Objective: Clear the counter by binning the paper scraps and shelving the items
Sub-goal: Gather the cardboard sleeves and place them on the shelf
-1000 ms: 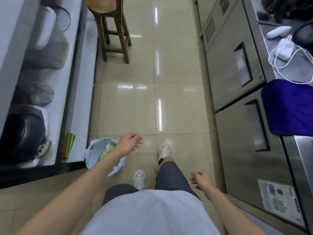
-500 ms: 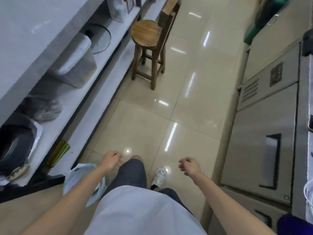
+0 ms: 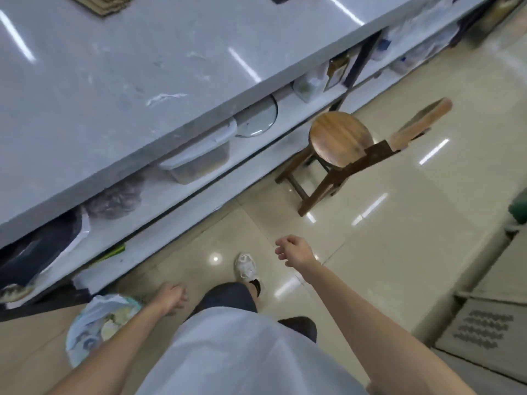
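Left hand loosely curled, empty, just at 2 o'clock of lined bin on floor. Right hand half-open, empty. Desk at 11 o'clock; scraps there, perhaps.

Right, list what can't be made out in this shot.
- Bin, head view: the left forearm crosses it, so much of its contents is hidden.
- Brown stack on the counter: cut off by the top edge; can't tell what it is.
- Shelf items: the counter overhang hides their back parts.
- Left hand and right hand: curled, nothing visible in either; palms hidden.
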